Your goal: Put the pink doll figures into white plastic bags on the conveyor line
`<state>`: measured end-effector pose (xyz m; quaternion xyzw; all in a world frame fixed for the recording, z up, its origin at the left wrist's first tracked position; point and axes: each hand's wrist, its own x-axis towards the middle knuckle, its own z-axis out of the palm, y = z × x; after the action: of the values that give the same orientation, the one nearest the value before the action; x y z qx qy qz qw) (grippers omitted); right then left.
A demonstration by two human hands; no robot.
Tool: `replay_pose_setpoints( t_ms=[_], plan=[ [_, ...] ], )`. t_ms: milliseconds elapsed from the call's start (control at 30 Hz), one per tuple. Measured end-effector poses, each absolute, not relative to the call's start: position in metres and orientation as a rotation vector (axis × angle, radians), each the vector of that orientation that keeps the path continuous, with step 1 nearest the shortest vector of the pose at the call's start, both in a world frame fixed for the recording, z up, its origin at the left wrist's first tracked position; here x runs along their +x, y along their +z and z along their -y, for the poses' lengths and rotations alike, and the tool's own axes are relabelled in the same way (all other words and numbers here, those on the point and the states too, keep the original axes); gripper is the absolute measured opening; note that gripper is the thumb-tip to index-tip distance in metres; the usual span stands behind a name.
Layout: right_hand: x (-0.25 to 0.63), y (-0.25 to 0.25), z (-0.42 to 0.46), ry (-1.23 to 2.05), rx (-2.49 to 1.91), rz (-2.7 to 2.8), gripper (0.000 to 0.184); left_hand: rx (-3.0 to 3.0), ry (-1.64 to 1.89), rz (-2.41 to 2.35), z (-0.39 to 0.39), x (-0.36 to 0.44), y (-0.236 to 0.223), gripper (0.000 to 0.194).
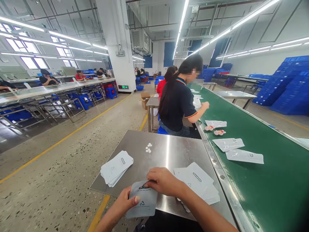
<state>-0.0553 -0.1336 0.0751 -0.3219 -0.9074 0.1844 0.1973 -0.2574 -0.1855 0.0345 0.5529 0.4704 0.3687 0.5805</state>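
Note:
Both my hands hold one grey pouch (143, 200) over the near edge of a steel table (164, 151). My left hand (125, 203) grips its lower left side, thumb on the front. My right hand (162, 181) pinches its top edge, fingers closed. A stack of white pouches (116, 167) lies to the left on the table. Another pile of white pouches (198, 184) lies just right of my right hand. A few small white pieces (148, 148) sit at the table's middle.
A green conveyor belt (265, 180) runs along the right, carrying filled pouches (243, 156) and small pink items (219, 132). A seated person in a dark shirt (179, 103) works at the belt ahead. Blue crates (287, 87) are stacked at the far right; benches with other people stand left.

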Motion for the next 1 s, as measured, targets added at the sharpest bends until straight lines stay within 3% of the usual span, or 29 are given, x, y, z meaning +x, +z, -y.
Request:
replay_pose_setpoints(
  t_ms=[133, 333, 500, 700, 1000],
  plan=[
    [-0.064, 0.059, 0.098, 0.722, -0.87, 2.529, 0.027, 0.773, 0.961, -1.064, 0.183, -0.246, 0.017, 0.044],
    [-0.068, 0.021, 0.045, 0.213, -1.428, 2.39, 0.056, 0.354, 1.206, -1.073, 0.176, -0.251, -0.006, 0.035],
    [-0.049, -0.002, 0.078, 0.047, -1.269, 2.532, 0.058, 0.247, 1.306, -1.055, 0.173, -0.261, -0.021, 0.037],
    [-0.04, 0.008, 0.108, 0.055, -1.212, 2.582, 0.051, 0.266, 1.31, -0.97, 0.173, -0.259, -0.013, 0.039],
    [-0.042, 0.012, 0.15, 0.154, -1.206, 2.657, 0.068, 0.224, 1.294, -1.077, 0.179, -0.273, 0.001, 0.046]
  ],
)
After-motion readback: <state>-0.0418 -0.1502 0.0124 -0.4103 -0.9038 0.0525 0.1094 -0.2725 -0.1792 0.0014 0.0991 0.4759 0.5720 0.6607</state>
